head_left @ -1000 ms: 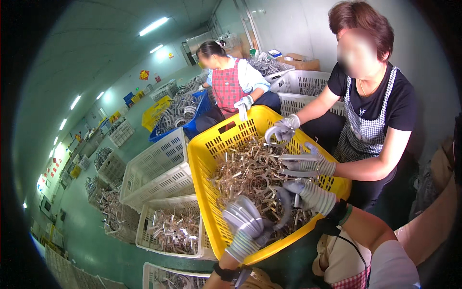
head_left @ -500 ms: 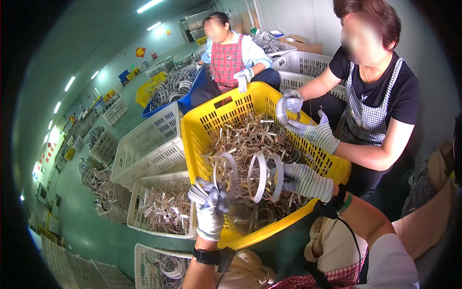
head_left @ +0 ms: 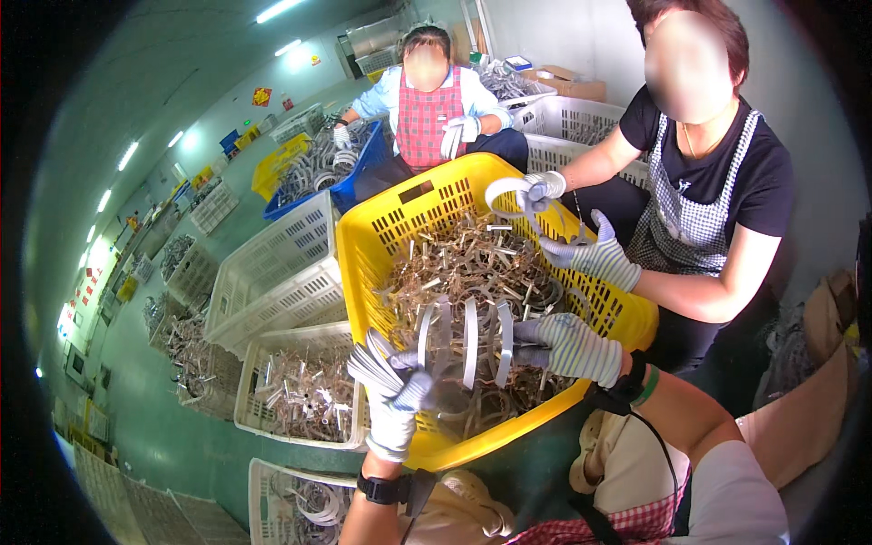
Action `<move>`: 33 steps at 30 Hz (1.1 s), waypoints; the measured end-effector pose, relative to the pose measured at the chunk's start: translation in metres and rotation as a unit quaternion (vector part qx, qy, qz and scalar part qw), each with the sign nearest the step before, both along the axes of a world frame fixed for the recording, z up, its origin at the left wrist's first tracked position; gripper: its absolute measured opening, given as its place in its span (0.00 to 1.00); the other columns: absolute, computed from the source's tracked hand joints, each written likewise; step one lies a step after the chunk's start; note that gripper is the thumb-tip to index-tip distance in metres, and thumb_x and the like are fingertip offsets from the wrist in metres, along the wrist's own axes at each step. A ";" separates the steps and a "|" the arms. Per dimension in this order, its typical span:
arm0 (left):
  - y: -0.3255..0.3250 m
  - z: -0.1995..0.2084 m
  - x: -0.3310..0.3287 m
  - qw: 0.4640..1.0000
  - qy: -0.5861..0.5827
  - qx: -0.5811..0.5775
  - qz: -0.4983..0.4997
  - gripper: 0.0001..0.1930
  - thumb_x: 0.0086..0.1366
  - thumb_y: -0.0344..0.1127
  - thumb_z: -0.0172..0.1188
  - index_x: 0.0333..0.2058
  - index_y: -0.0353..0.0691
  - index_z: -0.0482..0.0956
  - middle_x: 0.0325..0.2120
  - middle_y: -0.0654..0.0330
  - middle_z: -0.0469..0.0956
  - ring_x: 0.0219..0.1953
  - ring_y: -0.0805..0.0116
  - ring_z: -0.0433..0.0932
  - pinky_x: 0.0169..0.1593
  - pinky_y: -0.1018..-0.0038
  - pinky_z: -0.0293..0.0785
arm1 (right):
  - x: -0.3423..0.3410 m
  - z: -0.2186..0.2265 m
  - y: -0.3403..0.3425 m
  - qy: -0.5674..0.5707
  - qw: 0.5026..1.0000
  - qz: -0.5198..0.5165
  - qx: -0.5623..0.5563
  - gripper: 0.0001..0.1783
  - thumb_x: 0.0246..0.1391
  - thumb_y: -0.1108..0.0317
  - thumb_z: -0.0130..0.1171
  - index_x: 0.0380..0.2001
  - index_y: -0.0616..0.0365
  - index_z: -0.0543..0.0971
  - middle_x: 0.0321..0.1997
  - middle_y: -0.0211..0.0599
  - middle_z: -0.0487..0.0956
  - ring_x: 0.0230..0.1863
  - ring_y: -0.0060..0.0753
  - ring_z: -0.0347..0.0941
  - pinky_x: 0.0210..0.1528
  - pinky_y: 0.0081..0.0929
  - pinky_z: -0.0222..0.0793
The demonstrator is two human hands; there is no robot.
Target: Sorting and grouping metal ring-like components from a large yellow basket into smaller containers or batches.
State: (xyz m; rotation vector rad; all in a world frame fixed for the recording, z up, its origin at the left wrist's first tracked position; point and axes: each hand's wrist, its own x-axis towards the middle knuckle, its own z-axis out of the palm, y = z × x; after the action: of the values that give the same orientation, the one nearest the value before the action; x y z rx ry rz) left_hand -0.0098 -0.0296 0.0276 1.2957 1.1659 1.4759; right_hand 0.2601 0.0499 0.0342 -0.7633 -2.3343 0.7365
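Above the yellow basket (head_left: 636, 320), my gloved right hand (head_left: 581, 350) closes on a set of curved metal bands (head_left: 470, 345) that stand upright side by side. My gloved left hand (head_left: 392, 409) is at the near left rim. A fanned bundle of flat, light grey strips (head_left: 368, 365) sticks out from its closed fingers, and its fingertips are close to the leftmost band. Whether they touch it I cannot tell. Under both hands lies a tangle of thin metal pieces (head_left: 454, 263), brownish and silver, filling the basket.
At the right, a person in a checked apron holds a curved band (head_left: 502, 195) over the basket. Another person sits behind it, by a blue basket (head_left: 368, 150) of curved parts. White baskets (head_left: 243, 404) with metal pieces stand at the left; cardboard (head_left: 799, 400) leans at the right.
The bands in my right hand have turned and now look narrower. My left hand has shifted slightly. The person behind now faces forward, one hand at the blue basket; the right person's band has tilted.
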 end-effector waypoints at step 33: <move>0.002 0.004 0.008 0.996 0.088 0.016 0.005 0.12 0.52 0.23 0.63 0.36 0.37 0.76 0.29 0.68 0.74 0.28 0.79 0.69 0.35 0.81 0.67 | -0.010 -0.006 -0.001 0.036 0.988 -0.014 -0.146 0.18 0.52 0.64 0.58 0.45 0.60 0.74 0.33 0.39 0.80 0.32 0.30 0.75 0.37 0.26 0.69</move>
State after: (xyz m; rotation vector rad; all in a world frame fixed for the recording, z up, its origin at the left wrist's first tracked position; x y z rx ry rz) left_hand -0.0018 -0.0278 0.0319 1.4688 1.2670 1.4154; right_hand 0.2498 0.0489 0.0278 -0.8756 -2.1718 1.0918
